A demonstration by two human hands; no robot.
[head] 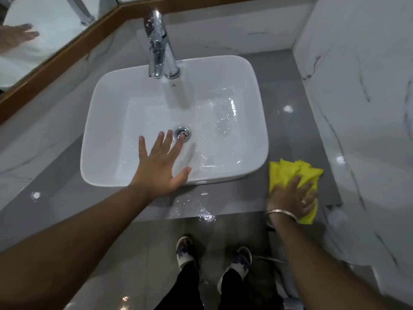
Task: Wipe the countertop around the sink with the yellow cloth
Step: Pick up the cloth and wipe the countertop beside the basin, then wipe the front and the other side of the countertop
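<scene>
Two hands: both bare and in view, one over the sink, one on the cloth.
Table (288, 135): grey glossy surface running around the sink; a wet patch with water beads lies on its near edge, just in front of the sink.
Walls: white marble-pattern tiles rise at the far side and at the right of the table.
Mirror (44, 30): wood-framed, at the far left; a blurred hand shows in it.
Sink (125, 104): white rectangular basin standing on the table, wet inside, with water film across the bottom.
Floor (138, 253): grey tiles below the near edge of the table; two feet in sandals stand on it.
Tap (159, 45): chrome mixer at the far rim of the sink, spout pointing over the basin.
Left hand (159, 168): palm down over the near part of the sink, fingers spread wide and holding nothing; whether it touches the rim cannot be told.
Right hand (292, 198): laid flat on the cloth at the near right of the table, fingers spread and pressing down on it, not curled around it; a ring and a metal bangle are worn.
Yellow cloth (288, 170): folded, lying on the table just right of the sink's near right corner, partly under the right hand.
Drain (182, 134): chrome, in the middle of the basin, at the left fingertips.
</scene>
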